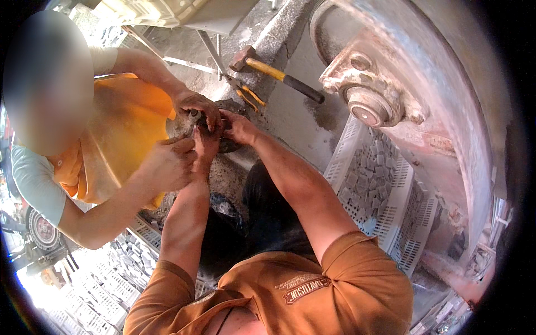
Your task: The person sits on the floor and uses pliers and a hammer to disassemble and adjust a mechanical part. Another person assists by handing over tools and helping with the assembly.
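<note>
Rusty metal makes up the big round machine drum (446, 84) filling the upper right, its hub (368, 109) bolted at the centre. Below the hub sit white perforated crates (391, 195) of small grey blocks. Left of the hub, a dark round metal part (226, 125) rests on the gritty concrete, and four hands crowd it. The person's left hand (205, 142) and right hand (239, 127) curl onto the part; how tightly the fingers close I cannot tell. A co-worker's hands (195, 106) press in from the left. Above the part lie a yellow-handled hammer (279, 73) and pliers (245, 92).
</note>
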A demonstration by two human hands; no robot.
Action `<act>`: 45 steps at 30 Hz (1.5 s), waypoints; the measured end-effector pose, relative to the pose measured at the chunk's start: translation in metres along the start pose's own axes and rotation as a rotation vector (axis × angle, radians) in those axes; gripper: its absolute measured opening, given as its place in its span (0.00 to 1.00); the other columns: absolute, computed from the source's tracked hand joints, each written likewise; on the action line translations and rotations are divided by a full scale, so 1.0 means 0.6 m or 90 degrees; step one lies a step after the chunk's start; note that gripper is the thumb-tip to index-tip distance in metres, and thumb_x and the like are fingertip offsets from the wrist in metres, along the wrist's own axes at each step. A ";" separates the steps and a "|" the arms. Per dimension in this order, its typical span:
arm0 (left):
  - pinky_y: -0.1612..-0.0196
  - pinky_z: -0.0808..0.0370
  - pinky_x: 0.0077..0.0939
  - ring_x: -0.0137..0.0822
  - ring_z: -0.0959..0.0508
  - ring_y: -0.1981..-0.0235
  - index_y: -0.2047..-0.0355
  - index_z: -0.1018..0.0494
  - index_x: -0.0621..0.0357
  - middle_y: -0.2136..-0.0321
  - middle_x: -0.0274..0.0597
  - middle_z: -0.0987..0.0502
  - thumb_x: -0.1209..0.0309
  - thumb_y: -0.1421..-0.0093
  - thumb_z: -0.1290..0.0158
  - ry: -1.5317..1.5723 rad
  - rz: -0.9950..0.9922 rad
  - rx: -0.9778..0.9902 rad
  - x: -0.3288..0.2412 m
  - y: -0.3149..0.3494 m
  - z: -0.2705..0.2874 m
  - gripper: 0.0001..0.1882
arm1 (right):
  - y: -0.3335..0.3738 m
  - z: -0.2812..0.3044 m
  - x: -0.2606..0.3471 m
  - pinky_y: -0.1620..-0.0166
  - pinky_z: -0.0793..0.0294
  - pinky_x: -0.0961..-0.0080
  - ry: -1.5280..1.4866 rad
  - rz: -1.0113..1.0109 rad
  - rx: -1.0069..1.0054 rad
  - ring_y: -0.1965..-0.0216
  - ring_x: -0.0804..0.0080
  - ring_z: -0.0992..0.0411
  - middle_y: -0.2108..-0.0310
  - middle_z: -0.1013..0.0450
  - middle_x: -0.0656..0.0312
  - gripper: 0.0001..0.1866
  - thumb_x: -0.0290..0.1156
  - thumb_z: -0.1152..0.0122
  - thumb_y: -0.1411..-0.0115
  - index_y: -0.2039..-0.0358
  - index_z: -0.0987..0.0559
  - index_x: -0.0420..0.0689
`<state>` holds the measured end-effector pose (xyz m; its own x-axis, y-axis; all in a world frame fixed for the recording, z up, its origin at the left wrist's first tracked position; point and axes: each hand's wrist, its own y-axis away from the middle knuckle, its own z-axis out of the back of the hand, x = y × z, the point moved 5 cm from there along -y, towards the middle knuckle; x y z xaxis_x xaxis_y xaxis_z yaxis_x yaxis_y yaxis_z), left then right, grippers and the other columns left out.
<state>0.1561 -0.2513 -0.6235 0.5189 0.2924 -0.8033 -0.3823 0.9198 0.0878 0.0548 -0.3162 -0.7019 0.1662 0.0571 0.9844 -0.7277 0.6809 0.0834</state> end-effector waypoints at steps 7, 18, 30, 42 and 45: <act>0.54 0.27 0.40 0.50 0.22 0.55 0.53 0.28 0.62 0.60 0.54 0.22 0.59 0.41 0.43 -0.234 -0.064 -0.042 0.047 -0.001 -0.005 0.22 | -0.002 0.004 0.014 0.42 0.32 0.65 0.033 -0.006 -0.014 0.44 0.57 0.30 0.45 0.30 0.49 0.39 0.38 0.31 0.48 0.37 0.36 0.49; 0.56 0.25 0.38 0.50 0.20 0.59 0.47 0.34 0.61 0.63 0.55 0.21 0.56 0.44 0.40 -0.043 0.029 -0.020 0.049 -0.008 0.012 0.30 | -0.021 -0.025 -0.020 0.46 0.30 0.74 -0.175 -0.012 -0.066 0.51 0.74 0.28 0.49 0.26 0.56 0.28 0.26 0.38 0.46 0.43 0.31 0.41; 0.58 0.26 0.34 0.41 0.23 0.62 0.53 0.32 0.63 0.65 0.47 0.23 0.64 0.43 0.42 0.085 -0.080 -0.065 0.047 0.014 0.022 0.22 | 0.003 -0.005 0.045 0.47 0.31 0.76 -0.246 0.062 -0.065 0.52 0.77 0.29 0.52 0.25 0.59 0.23 0.27 0.36 0.45 0.47 0.27 0.43; 0.57 0.27 0.28 0.33 0.26 0.62 0.56 0.31 0.65 0.64 0.42 0.25 0.70 0.42 0.44 0.148 -0.067 -0.025 -0.008 0.001 0.032 0.17 | 0.015 0.000 0.087 0.47 0.31 0.67 -0.050 0.044 -0.136 0.50 0.62 0.28 0.52 0.26 0.51 0.20 0.28 0.39 0.45 0.50 0.25 0.41; 0.57 0.28 0.23 0.28 0.28 0.62 0.57 0.31 0.64 0.64 0.38 0.26 0.75 0.43 0.45 -0.006 0.074 -0.046 -0.050 -0.008 0.054 0.14 | -0.001 -0.009 0.100 0.46 0.31 0.68 -0.166 0.085 -0.086 0.50 0.61 0.29 0.52 0.26 0.50 0.22 0.30 0.38 0.46 0.49 0.26 0.41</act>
<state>0.1673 -0.2557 -0.5805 0.4750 0.3989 -0.7844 -0.4944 0.8584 0.1371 0.0688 -0.3090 -0.6435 -0.1139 -0.0247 0.9932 -0.6339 0.7716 -0.0534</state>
